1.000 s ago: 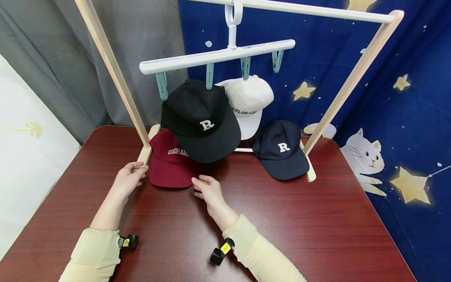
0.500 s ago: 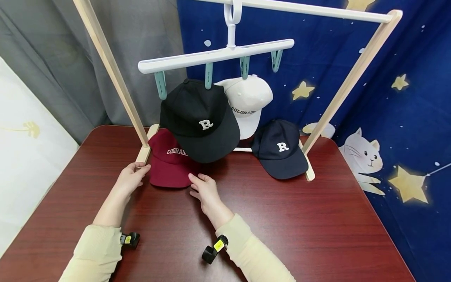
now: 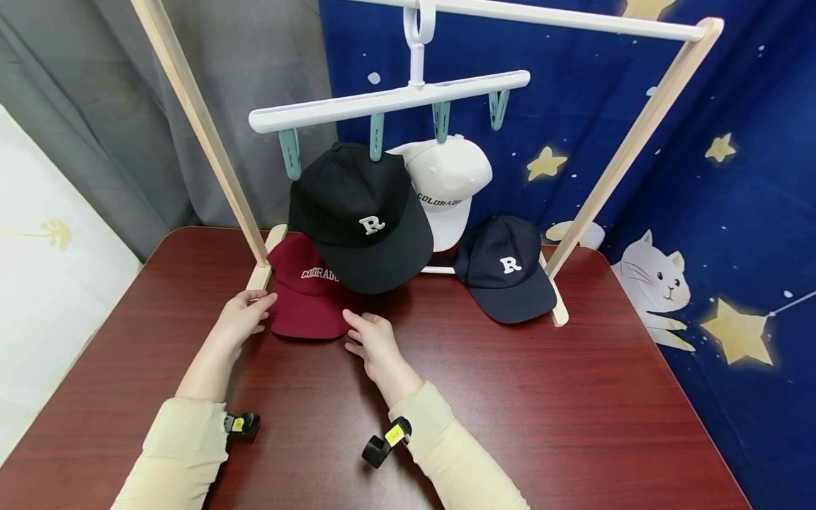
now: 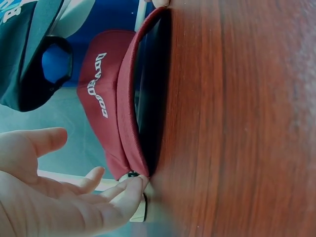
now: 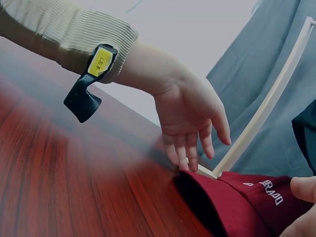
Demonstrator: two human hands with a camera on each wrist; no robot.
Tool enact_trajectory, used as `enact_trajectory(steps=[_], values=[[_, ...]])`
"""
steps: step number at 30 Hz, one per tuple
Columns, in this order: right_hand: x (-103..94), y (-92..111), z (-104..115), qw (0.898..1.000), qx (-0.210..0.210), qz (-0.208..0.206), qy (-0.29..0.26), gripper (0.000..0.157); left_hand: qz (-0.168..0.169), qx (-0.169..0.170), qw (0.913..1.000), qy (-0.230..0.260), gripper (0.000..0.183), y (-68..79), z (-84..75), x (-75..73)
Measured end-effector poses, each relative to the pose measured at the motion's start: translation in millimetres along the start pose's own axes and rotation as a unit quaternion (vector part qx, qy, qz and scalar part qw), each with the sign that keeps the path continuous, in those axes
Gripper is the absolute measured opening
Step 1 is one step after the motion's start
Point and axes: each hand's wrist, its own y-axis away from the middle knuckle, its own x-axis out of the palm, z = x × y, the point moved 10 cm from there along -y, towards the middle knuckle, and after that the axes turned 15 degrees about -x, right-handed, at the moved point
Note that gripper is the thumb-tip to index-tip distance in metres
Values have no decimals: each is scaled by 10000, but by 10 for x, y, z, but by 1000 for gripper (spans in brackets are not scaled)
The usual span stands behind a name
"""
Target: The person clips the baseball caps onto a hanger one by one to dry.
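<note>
4 caps total, 1 hanger [image 3: 331, 109], 4 teal clips [image 3: 377, 137]. Black cap [image 3: 357, 202] and white cap [image 3: 452, 170] hang off middle 2. Maroon cap [image 3: 312, 308] on table [image 3: 574, 397], navy cap [image 3: 510, 265] at its 3 o'clock. Both hands loosely open: left hand [image 3: 244, 316] at maroon's 8 o'clock, touching edge; right hand [image 3: 380, 345] at 4 o'clock, thumb at brim.

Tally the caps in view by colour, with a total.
Maroon fabric baseball cap: 1
Black fabric baseball cap: 1
White fabric baseball cap: 1
Dark navy fabric baseball cap: 1
Total: 4 caps
</note>
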Motion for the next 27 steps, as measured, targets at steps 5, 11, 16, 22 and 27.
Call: enact_trajectory(steps=[5, 11, 16, 22, 27], values=[[8, -13, -10, 9999, 22, 93, 65, 75, 7, -64, 9999, 124, 65, 3, 21, -1], [-1, -20, -17, 9997, 29, 175, 196, 75, -39, -72, 9999, 141, 66, 5, 36, -13], [8, -25, -17, 9989, 86, 280, 367, 75, -99, -25, 9999, 3, 67, -4, 34, -26], [24, -68, -31, 9961, 154, 464, 732, 77, -161, 39, 9997, -181, 66, -22, 24, -29], [23, -93, -28, 9938, 189, 545, 953, 75, -139, 38, 9995, -280, 65, -18, 15, -25]])
